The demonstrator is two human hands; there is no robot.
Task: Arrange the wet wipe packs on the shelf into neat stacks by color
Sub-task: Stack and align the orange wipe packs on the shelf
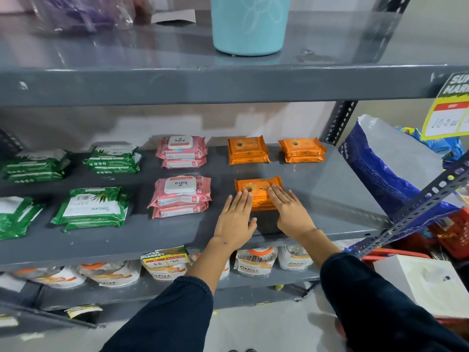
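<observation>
Wet wipe packs lie in colour groups on the grey middle shelf. Green stacks sit at the left, one at the back and one in front. Pink stacks fill the middle, back and front. Two orange stacks stand at the back right. A front orange stack lies under my fingers. My left hand rests flat on its left part, fingers spread. My right hand lies flat on its right part.
A teal tumbler stands on the upper shelf. White pouches line the shelf below. A blue-and-white bag leans right of the rack, beside a slanted metal upright. A white box sits lower right. More green packs lie at far left.
</observation>
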